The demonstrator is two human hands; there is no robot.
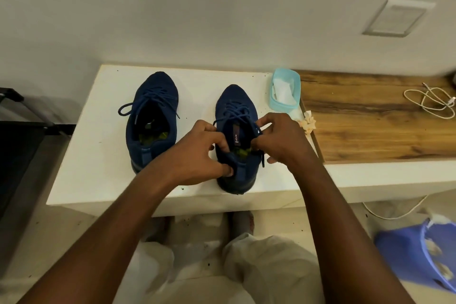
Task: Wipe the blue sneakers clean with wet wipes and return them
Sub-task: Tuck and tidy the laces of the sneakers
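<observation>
Two blue sneakers stand side by side on a white table [98,155], toes pointing away from me. The left sneaker [150,116] stands alone, its laces loose. The right sneaker [237,111] is held at its collar by both hands. My left hand [197,153] grips the heel and the left edge of the opening, thumb on the heel tab. My right hand [278,138] pinches the right edge of the opening near the laces. A light blue tub of wet wipes [285,91] stands open at the table's back right.
A crumpled used wipe [307,123] lies beside the wooden counter [375,126], where a white cable [431,101] is coiled. A blue bin [419,254] with scraps stands on the floor at the right. A dark stand [22,136] is at the left.
</observation>
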